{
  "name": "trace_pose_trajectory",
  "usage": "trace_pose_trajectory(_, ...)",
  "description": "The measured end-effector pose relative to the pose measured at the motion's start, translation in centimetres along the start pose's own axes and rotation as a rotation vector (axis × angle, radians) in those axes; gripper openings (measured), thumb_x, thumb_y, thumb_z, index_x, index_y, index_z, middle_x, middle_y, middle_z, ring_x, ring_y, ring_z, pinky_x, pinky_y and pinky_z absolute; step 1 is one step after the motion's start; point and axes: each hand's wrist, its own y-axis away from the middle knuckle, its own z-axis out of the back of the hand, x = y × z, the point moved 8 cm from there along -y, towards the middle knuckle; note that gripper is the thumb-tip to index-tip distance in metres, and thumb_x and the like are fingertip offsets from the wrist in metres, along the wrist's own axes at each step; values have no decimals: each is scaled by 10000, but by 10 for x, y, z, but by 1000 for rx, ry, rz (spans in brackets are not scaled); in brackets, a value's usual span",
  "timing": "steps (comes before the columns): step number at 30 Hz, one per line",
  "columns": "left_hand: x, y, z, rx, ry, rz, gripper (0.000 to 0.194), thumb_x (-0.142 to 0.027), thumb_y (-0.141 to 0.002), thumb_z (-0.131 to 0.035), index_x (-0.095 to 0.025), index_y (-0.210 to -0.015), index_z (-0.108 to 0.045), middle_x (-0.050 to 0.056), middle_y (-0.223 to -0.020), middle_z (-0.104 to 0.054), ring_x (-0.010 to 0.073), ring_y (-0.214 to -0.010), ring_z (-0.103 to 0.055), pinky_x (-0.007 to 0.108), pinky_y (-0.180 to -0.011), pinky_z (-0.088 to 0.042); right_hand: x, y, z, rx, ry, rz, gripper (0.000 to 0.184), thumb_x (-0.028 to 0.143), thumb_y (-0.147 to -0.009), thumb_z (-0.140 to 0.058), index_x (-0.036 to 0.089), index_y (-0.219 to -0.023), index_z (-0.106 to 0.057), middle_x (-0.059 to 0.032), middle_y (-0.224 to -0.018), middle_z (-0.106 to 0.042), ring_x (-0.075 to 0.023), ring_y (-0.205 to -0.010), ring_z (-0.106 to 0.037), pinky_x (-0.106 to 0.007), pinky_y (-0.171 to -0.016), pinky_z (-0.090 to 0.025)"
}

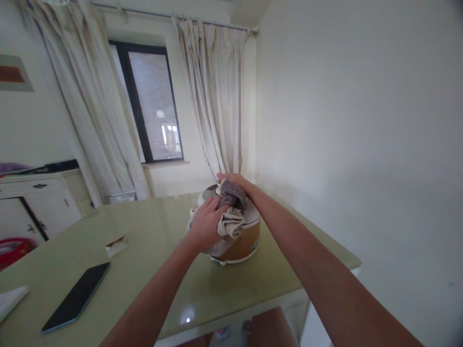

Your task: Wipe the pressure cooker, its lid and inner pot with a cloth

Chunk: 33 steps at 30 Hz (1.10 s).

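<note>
A round appliance [243,243], which looks like a rice cooker with a white top and a brown band, stands on the table. A crumpled grey and cream cloth [231,222] lies bunched on top of it. From the left, my left hand [207,225] grips the cloth, thumb over its folds and fingers pointing away from me. My right hand [236,180] is closed around the cloth's far side, above the lid; part of its fingers is hidden behind the grey folds. The cloth and both hands cover much of the lid.
On the pale green table [144,221] lie a dark tablet [77,296], a small clear packet [116,246] and a white object [11,300] at the left edge. A wall [347,144] runs along the right. Curtains [217,91] hang behind; a red basin [16,253] is far left.
</note>
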Motion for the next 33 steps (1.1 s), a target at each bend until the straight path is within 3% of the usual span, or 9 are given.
trace_pose_trajectory(3,47,-22,2,-27,72,232,373,-285,-826,-683,-211,-1190,-722,120,-1175,-704,296,-1103,-670,374,-961,-537,0,0,-1,5,13,37,321,315,-997,-634,229,-1292,-728,-86,-1287,-757,-283,-1222,-681,-320,-998,-500)
trace_pose_trajectory(6,98,-40,2,-14,48,534,339,-309,-887,-647,-207,-1198,-734,146,-1148,-755,318,-1061,-720,360,-872,-548,4,5,4,-55,-66,51,342,311,-1087,-462,218,-1291,-719,-92,-1315,-739,-242,-1233,-669,-317,-1044,-472)
trace_pose_trajectory(9,125,-49,-2,75,24,719,410,-413,-909,-649,-210,-1255,-733,179,-1195,-769,357,-1106,-730,365,-854,-547,3,10,7,-82,-146,-26,464,400,-1127,-338,213,-1178,-760,-98,-1258,-757,-238,-1184,-683,-315,-1017,-477)
trace_pose_trajectory(14,100,-46,2,200,-48,684,483,-518,-891,-649,-239,-1278,-729,160,-1200,-778,364,-1114,-733,373,-860,-544,4,11,9,-104,-120,-29,463,404,-1129,-336,186,-1156,-744,-117,-1189,-766,-224,-1100,-687,-302,-961,-472)
trace_pose_trajectory(19,28,-30,12,113,-51,381,433,-541,-828,-737,-272,-1167,-750,98,-1135,-769,324,-1054,-736,366,-872,-547,4,7,11,-133,-160,8,410,317,-1108,-369,140,-1174,-732,-120,-1195,-761,-197,-1089,-681,-279,-950,-467)
trace_pose_trajectory(22,10,-25,6,47,73,260,411,-498,-797,-780,-275,-1141,-752,73,-1149,-755,295,-1056,-727,361,-910,-552,-3,7,11,-130,-222,-56,497,344,-1115,-315,139,-1068,-766,-112,-1100,-786,-200,-1056,-699,-269,-926,-476)
trace_pose_trajectory(26,39,-39,-2,-45,296,306,435,-391,-790,-793,-234,-1192,-741,79,-1189,-773,279,-1072,-728,353,-932,-559,0,10,13,-114,-178,-12,442,348,-1091,-392,142,-1038,-780,-121,-1080,-786,-221,-1039,-701,-277,-923,-474)
trace_pose_trajectory(29,70,-51,-9,-27,443,399,388,-331,-791,-780,-182,-1148,-767,77,-1084,-812,279,-1003,-748,339,-876,-574,1,14,14,-101,-189,-18,440,393,-1086,-414,154,-1047,-781,-105,-1073,-788,-230,-1006,-699,-279,-878,-482)
trace_pose_trajectory(33,86,-55,-11,-39,535,395,350,-312,-746,-797,-157,-1060,-800,58,-995,-825,280,-958,-754,338,-858,-581,1,16,16,-112,-223,-70,503,448,-1102,-373,166,-1042,-785,-81,-1071,-792,-220,-1015,-697,-275,-870,-479)
